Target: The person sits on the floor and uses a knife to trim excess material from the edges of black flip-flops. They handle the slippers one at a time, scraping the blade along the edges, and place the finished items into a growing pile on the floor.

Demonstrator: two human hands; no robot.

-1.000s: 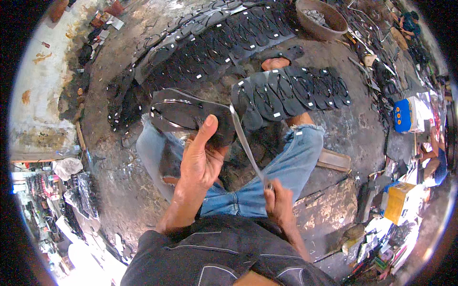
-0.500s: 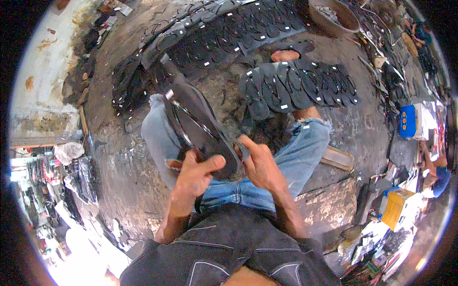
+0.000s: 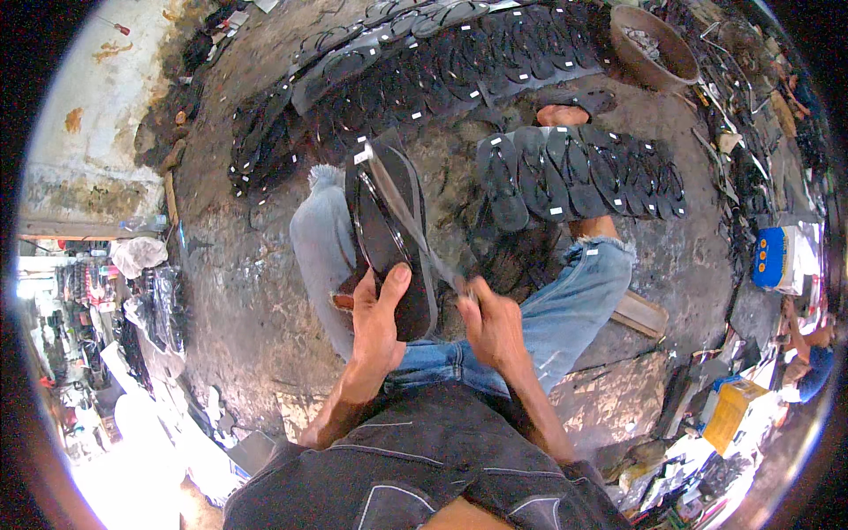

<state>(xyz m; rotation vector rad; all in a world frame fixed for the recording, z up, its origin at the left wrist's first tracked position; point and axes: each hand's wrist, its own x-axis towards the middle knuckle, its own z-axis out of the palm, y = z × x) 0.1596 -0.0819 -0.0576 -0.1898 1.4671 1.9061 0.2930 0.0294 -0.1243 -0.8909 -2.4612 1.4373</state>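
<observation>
We see a black flip-flop (image 3: 389, 225) held up over the lap, between the two knees. It is long and flat, with a shiny dark sole and a small white tag near its far tip. A thin strap (image 3: 422, 240) runs along it from the far end down to the near end.

Our left hand (image 3: 378, 327) is wrapped around the near end of the flip-flop, with the thumb pressed flat on top of the sole. Our right hand (image 3: 491, 322) is just right of it, fingers curled shut and pinching the near end of the strap, which is pulled tight.

Far to the right there is a round brown bowl (image 3: 649, 40) on the floor. It has some small pale bits inside, too small for us to tell what they are. On the right sits a blue box (image 3: 770, 257), and near the right a yellow box (image 3: 730, 413).

We hold one flip-flop. On the ground (image 3: 238, 291) past the knees lies a row of about eight black flip-flops (image 3: 579, 172), side by side. Farther away is a long pile of many more (image 3: 424, 62), too many for us to count. A bare foot (image 3: 563, 115) rests just beyond the row.
</observation>
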